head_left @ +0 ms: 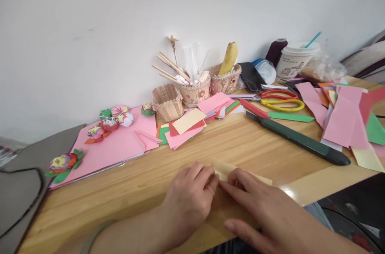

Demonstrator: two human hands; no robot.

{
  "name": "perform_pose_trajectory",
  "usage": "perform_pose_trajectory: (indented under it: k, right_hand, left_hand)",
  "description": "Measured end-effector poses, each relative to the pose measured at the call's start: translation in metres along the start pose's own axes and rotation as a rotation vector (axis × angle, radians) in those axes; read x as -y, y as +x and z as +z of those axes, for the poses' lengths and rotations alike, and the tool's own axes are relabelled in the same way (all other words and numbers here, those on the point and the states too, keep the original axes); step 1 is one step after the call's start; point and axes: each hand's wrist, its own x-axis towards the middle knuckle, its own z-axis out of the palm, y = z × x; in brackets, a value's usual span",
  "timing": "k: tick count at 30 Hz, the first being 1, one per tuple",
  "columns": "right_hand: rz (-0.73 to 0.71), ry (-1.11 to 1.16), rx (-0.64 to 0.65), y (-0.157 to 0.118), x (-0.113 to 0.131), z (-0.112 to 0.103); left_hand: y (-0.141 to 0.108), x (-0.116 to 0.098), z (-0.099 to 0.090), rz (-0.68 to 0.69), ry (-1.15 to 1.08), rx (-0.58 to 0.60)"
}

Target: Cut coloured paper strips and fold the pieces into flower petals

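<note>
A strip of pale yellow paper [224, 169] lies on the wooden table near its front edge, partly covered by both hands. My left hand [189, 198] is closed, its thumb and fingertips pinching the paper's left end. From the right, my right hand [264, 206] holds the paper down with bent fingers. Its index fingertip almost meets the left fingers, and its thumb sticks out apart, nearer the table edge. Any fold under the fingers is hidden.
Paper flowers [110, 123] sit on a pink sheet [111, 148]. Behind my hands are paper slips [188, 121] and small wooden baskets [167, 103]. A dark green tool [300, 138], yellow-handled scissors [282, 105], paper pieces [344, 117] and a cup [296, 61] lie or stand right.
</note>
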Motion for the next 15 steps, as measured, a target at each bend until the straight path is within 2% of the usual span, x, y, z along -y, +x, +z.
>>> perform_pose_trajectory:
  k: [2,5,6,8,11,15]
  right_hand:
    - [0.037,0.027,-0.049,0.003,-0.008,-0.004]
    - [0.097,-0.091,-0.242,0.010,-0.022,-0.008]
    - [0.117,-0.131,-0.259,0.013,-0.026,-0.008]
    - [0.161,-0.148,-0.176,0.020,-0.029,-0.007]
    - [0.260,-0.100,-0.029,0.027,-0.028,-0.003]
    - [0.333,-0.081,-0.020,0.031,-0.025,-0.001]
  left_hand:
    - [0.000,-0.002,-0.001,0.022,0.024,-0.005]
    - [-0.001,-0.002,-0.003,0.164,0.091,-0.044]
    - [-0.001,-0.001,-0.004,0.216,0.112,-0.057]
    - [-0.001,0.000,-0.005,0.281,0.142,-0.065]
    - [-0.002,0.002,-0.006,0.306,0.146,-0.032]
    - [0.000,0.007,-0.007,0.250,0.127,-0.002]
